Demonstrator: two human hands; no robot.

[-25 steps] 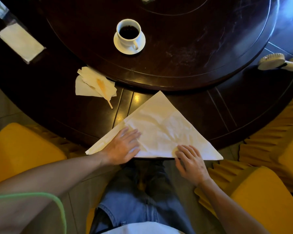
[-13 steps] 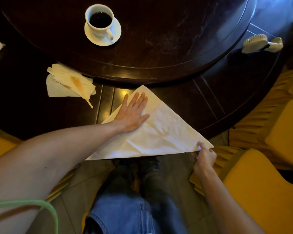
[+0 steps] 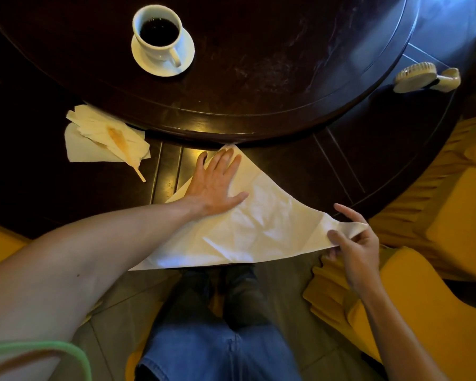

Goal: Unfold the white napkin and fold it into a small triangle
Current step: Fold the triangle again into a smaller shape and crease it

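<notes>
The white napkin (image 3: 261,221) lies as a large creased triangle at the near edge of the dark wooden table (image 3: 286,166), its long edge hanging over the rim toward me. My left hand (image 3: 216,182) rests flat on the napkin's upper left part, fingers spread and reaching the top tip. My right hand (image 3: 352,240) pinches the napkin's right corner between thumb and fingers and lifts it slightly off the table.
A white cup of black coffee on a saucer (image 3: 161,39) stands on the raised round centre of the table. Used napkins with a wooden stick (image 3: 107,138) lie at the left. A small cream hand fan (image 3: 426,77) lies at the right. Yellow chairs (image 3: 437,229) flank me.
My left hand slid up the napkin from the lower left to its top tip. My right hand moved out to the right corner, gripped it and raised it.
</notes>
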